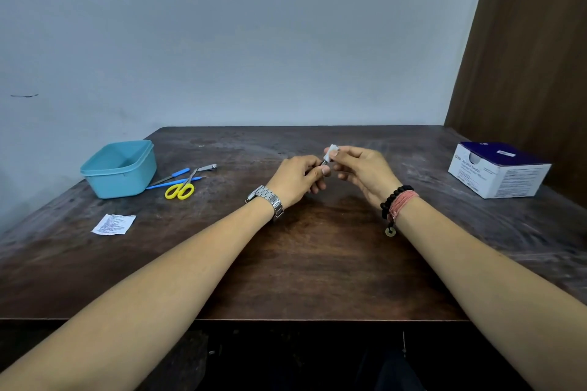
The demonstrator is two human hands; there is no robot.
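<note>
A small metal tool (324, 162) is gripped by the left hand (297, 179). A white swab (332, 150) is pinched against its tip by the right hand (362, 173), above the middle of the desk (317, 247).

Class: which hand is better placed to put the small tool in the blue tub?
Left, probably: the left hand grips the small tool, and the blue tub stands on its side; the right hand holds the white wipe.

The worktop (317, 247) is dark wood, worn and scuffed with a dull sheen. The tub (119, 168) is smooth matt plastic, the swab box (498, 171) printed cardboard. The scissors (182, 187) have metal blades and glossy yellow plastic handles.
</note>
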